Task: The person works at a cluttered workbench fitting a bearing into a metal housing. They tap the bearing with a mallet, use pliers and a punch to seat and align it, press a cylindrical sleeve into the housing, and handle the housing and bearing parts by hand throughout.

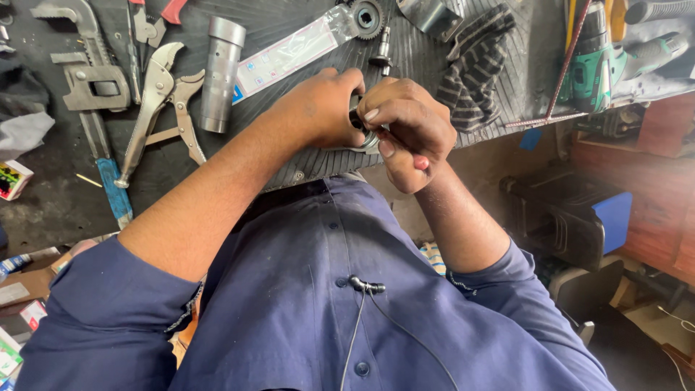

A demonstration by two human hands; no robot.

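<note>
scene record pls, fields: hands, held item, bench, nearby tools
hands: left hand and right hand close together, both gripping one small part
held item: round metal ring-like part, mostly hidden by fingers
bench: black ribbed mat
nearby tools: locking pliers, pipe wrench, steel cylinder, gear, striped gloves, green power drill

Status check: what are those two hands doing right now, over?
Left hand and right hand both closed on small metal ring part. Held over ribbed mat. Nothing blocking.
</note>
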